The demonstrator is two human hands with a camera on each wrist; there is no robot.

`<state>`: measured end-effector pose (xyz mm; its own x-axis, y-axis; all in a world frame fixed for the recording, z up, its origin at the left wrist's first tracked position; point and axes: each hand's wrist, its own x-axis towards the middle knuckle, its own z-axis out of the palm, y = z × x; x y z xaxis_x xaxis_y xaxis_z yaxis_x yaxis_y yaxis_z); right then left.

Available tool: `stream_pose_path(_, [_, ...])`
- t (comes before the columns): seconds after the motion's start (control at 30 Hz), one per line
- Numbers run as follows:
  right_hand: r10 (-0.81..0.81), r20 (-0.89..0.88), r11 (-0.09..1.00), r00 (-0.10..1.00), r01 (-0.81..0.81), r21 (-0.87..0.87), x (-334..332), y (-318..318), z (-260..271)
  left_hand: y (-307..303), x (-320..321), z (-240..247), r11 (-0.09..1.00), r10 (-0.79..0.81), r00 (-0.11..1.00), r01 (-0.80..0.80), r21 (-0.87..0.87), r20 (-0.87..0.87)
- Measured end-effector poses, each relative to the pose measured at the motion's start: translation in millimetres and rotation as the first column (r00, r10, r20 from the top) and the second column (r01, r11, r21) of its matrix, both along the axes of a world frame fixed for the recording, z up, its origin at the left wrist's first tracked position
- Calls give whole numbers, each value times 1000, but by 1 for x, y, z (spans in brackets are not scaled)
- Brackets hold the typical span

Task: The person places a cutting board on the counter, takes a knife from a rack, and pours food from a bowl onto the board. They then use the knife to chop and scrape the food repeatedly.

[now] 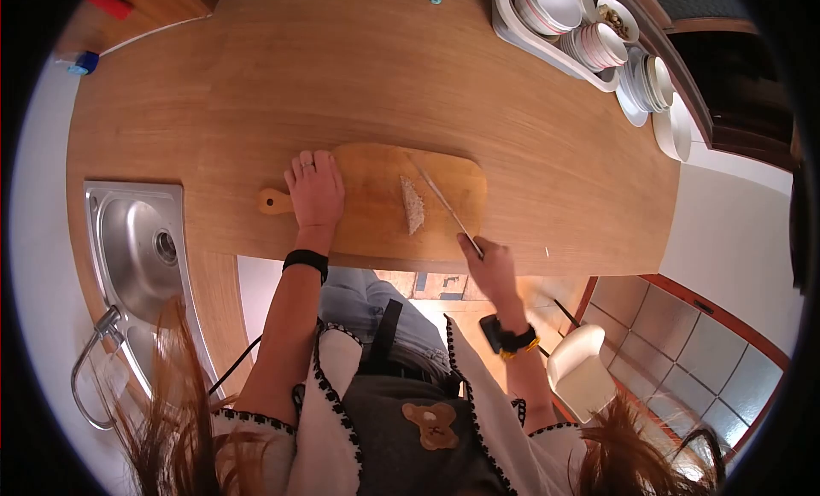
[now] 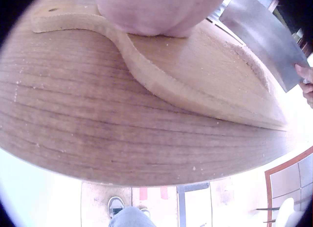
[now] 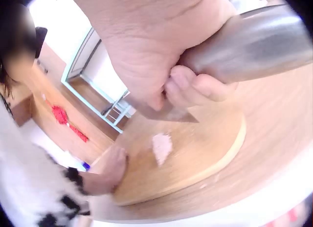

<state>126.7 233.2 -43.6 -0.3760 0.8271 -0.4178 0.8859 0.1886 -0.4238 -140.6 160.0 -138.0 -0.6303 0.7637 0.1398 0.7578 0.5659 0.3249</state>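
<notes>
A wooden cutting board (image 1: 376, 231) (image 2: 195, 75) (image 3: 210, 158) lies on the wooden counter (image 1: 384, 78). My left hand (image 1: 314, 189) (image 2: 156, 11) (image 3: 105, 175) rests flat on the board's left end, fingers straight, near its handle (image 1: 273, 201). A pale slice of bread-like food (image 1: 412, 204) (image 3: 161, 147) lies in the middle of the board. My right hand (image 1: 487, 265) (image 3: 161, 56) grips the handle of a large knife (image 1: 444, 201) (image 2: 266, 34) (image 3: 254, 46). Its blade hangs just above the board, right of the slice.
A steel sink (image 1: 141, 248) with a tap sits at the counter's left end. A dish rack (image 1: 555, 48) with stacked bowls and plates (image 1: 645, 82) stands at the back right. A white chair (image 1: 579, 370) is on the tiled floor at the right.
</notes>
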Motion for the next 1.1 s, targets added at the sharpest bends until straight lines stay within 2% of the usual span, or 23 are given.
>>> stream_pose_path(0.03, [106,57,992,993,-109,65,3,12,0,0,0,0,1000,-2,1000,2,4,-1])
stream_pose_path(0.2, [291,61,929,955,-297,219,-6,57,-14,-1,0,-2,1000,-13,999,14,23,-47])
stream_pose_path(0.23, [288,59,930,956,-294,222,-8,65,-16,-1,-1,-3,1000,-16,999,17,25,-49])
stream_pose_path(0.3, [411,137,869,901,-433,238,-14,76,-19,-1,-1,-3,1000,-10,999,10,-3,-43])
stream_pose_path(0.43, [452,157,856,878,-476,203,-12,81,-21,-2,-1,-2,1000,-6,1000,6,-16,-22])
stream_pose_path(0.5, [585,252,753,771,-632,185,1,81,-24,-2,0,-1,1000,-17,1000,17,7,-14])
stream_pose_path(0.63, [591,253,761,766,-634,139,21,69,-21,0,0,-3,1000,-8,1000,8,20,-16])
stream_pose_path(0.7, [508,121,837,853,-522,163,29,61,-20,-2,0,-2,1000,-2,1000,2,-6,-14])
stream_pose_path(0.73, [504,121,839,855,-518,164,32,57,-18,-1,0,-2,1000,-7,1000,7,-5,-14])
stream_pose_path(0.8, [371,-21,928,928,-372,-20,34,48,-11,-1,0,-3,1000,-6,999,7,19,-34])
stream_pose_path(0.83, [369,-23,929,929,-370,-20,31,45,-3,-1,0,-3,1000,-8,999,9,18,-36])
stream_pose_path(0.9, [335,-12,909,942,-327,-258,26,41,13,-1,0,-2,1000,-7,1000,7,-2,-11])
stream_pose_path(0.97, [369,-8,891,929,-357,-280,26,38,10,-1,0,-3,1000,-11,1000,11,4,-20])
stream_pose_path(1.03, [523,-32,831,852,-518,-204,25,35,4,-1,0,-3,1000,-14,999,14,8,-29])
stream_pose_path(1.1, [535,4,823,845,-520,-229,19,37,2,-1,-1,-5,1000,-17,998,18,18,-54])
